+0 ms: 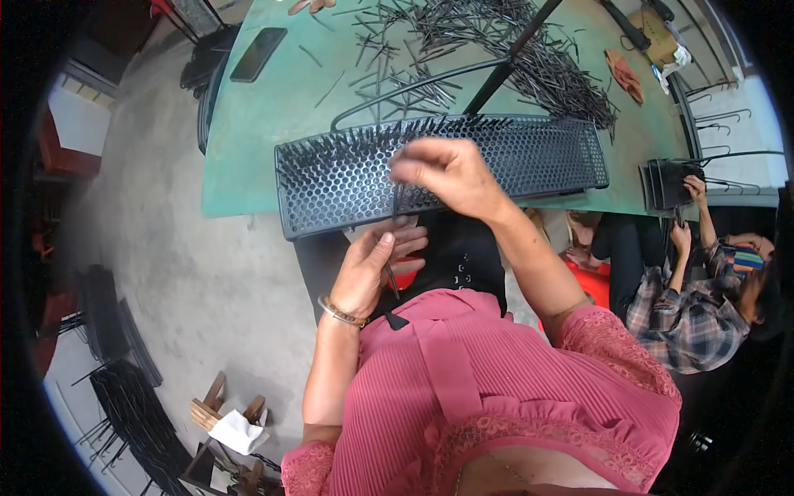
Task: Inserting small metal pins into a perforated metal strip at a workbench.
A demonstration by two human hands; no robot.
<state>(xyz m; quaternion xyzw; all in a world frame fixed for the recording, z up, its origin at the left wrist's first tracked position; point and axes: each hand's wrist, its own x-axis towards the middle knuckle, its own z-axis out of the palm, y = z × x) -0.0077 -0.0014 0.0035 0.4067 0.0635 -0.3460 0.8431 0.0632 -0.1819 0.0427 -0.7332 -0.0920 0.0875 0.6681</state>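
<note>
A long black perforated tray lies along the near edge of the green table, jutting toward my lap. Many thin black rods stand upright in its holes, mostly toward its left and far side. My left hand is just below the tray's front edge, palm up, its thumb closed over a thin black rod that sticks out below the fingers. Above the tray, my right hand has thumb and fingertips pinched together, slightly blurred, at a slim dark rod running down toward my left hand.
A heap of loose black rods covers the far part of the green table. A phone lies at the left, an orange-brown cloth at the right. A bent metal bar rises behind the tray. Another person handles dark plates at right.
</note>
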